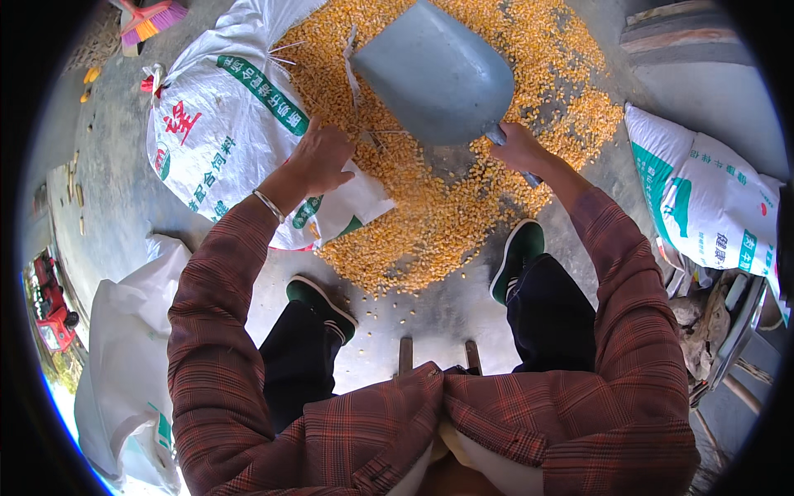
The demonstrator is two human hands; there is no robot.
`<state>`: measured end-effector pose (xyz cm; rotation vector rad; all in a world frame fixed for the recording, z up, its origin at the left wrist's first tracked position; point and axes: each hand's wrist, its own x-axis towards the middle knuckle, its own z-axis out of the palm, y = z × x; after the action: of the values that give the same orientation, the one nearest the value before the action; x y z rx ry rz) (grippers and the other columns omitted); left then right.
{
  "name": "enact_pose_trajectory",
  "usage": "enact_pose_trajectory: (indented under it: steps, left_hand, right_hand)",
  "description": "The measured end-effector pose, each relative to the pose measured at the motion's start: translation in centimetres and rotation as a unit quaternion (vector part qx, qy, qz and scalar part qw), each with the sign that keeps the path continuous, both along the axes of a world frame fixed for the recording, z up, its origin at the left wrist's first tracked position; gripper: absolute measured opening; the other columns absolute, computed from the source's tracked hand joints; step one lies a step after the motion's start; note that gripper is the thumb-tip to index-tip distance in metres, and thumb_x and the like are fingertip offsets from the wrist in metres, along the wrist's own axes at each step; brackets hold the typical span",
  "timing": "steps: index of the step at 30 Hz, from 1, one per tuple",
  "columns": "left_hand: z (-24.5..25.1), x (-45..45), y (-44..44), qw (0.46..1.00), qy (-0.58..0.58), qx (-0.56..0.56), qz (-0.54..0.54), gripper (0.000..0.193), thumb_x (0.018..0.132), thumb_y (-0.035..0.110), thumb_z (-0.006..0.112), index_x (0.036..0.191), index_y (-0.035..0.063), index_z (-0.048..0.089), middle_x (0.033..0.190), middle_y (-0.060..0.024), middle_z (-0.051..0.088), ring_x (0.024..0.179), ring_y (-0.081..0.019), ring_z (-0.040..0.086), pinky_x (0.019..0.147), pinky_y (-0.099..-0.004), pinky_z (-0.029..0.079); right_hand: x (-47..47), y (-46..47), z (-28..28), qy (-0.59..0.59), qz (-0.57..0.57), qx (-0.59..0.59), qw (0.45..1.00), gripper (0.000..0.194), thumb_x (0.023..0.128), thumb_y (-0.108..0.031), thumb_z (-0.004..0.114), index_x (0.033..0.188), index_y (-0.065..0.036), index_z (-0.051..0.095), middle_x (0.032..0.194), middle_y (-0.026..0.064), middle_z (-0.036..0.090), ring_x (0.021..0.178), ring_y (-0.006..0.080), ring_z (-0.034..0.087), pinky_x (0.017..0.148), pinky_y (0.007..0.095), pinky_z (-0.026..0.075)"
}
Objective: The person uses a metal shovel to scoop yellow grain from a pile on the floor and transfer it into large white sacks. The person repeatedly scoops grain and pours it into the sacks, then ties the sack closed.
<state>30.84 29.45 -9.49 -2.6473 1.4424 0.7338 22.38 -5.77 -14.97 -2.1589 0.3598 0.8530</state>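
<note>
Loose yellow corn kernels (397,248) lie spread over the concrete floor in front of me. My right hand (520,149) grips the short handle of a grey metal scoop (440,74), whose broad pan rests over the corn. My left hand (319,158) is at the edge of a white woven plastic sack (248,124) with green and red print, lying on its side at the left. The fingers are bent at the sack; whether they pinch it I cannot tell. One corner of the sack is tied. Loose white strings hang from its open side onto the corn.
A second printed sack (707,186) stands at the right beside piled odds and ends. An empty-looking white sack (124,359) lies at the lower left. A broom (149,22) is at the upper left, near corn cobs (92,75). My feet flank the corn's near edge.
</note>
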Motion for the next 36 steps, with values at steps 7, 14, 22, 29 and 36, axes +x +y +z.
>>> enact_pose_trajectory:
  steps: [7, 14, 22, 29, 36]
  left_hand:
    - [6.4, -2.7, 4.4, 0.999, -0.044, -0.024, 0.005, 0.01, 0.071, 0.008, 0.055, 0.07, 0.0107, 0.064, 0.078, -0.0059, 0.058, 0.095, -0.0238, 0.053, 0.101, -0.0489, 0.026]
    - [10.6, -4.7, 7.7, 0.983, -0.1, -0.145, 0.06, 0.009, 0.067, 0.005, 0.06, 0.062, 0.0097, 0.055, 0.071, -0.0056, 0.049, 0.088, -0.0232, 0.051, 0.1, -0.0479, 0.029]
    - [12.3, -4.8, 8.2, 0.978, -0.083, -0.18, 0.07, 0.005, 0.063, 0.005, 0.058, 0.064, 0.0098, 0.056, 0.071, -0.0032, 0.048, 0.086, -0.0205, 0.051, 0.103, -0.0486, 0.027]
    - [12.5, -3.4, 10.0, 0.97, -0.023, -0.222, 0.097, 0.006, 0.061, 0.005, 0.059, 0.065, 0.0083, 0.055, 0.071, -0.0032, 0.047, 0.084, -0.0209, 0.05, 0.103, -0.0494, 0.027]
    - [11.5, -2.7, 9.5, 0.968, -0.009, -0.239, 0.071, 0.007, 0.06, 0.005, 0.059, 0.065, 0.0085, 0.055, 0.072, -0.0028, 0.046, 0.084, -0.0212, 0.049, 0.102, -0.0494, 0.028]
  right_hand:
    - [-2.7, -1.0, 8.3, -0.028, 0.272, -0.113, 0.955, 0.027, 0.074, -0.012, 0.06, 0.098, 0.001, 0.057, 0.094, 0.0239, 0.06, 0.09, 0.0356, 0.059, 0.074, 0.0406, 0.048]
    - [1.5, 3.3, 13.2, 0.153, 0.33, -0.07, 0.929, 0.015, 0.072, -0.008, 0.055, 0.08, 0.004, 0.058, 0.05, 0.0108, 0.054, 0.045, 0.0204, 0.056, 0.044, 0.0353, 0.045]
    - [9.7, 10.7, 7.4, 0.16, 0.413, -0.06, 0.895, 0.013, 0.073, -0.008, 0.055, 0.08, 0.002, 0.057, 0.055, 0.0124, 0.057, 0.045, 0.0201, 0.056, 0.044, 0.0338, 0.046]
    - [11.0, 16.4, 3.6, 0.093, 0.33, -0.008, 0.939, 0.026, 0.076, -0.01, 0.056, 0.098, 0.005, 0.057, 0.07, 0.0169, 0.061, 0.057, 0.0231, 0.06, 0.054, 0.0348, 0.049]
    - [11.2, 20.4, -0.1, 0.037, 0.298, -0.003, 0.954, 0.028, 0.079, -0.015, 0.06, 0.099, 0.004, 0.059, 0.081, 0.0207, 0.061, 0.074, 0.0278, 0.061, 0.068, 0.0382, 0.049]
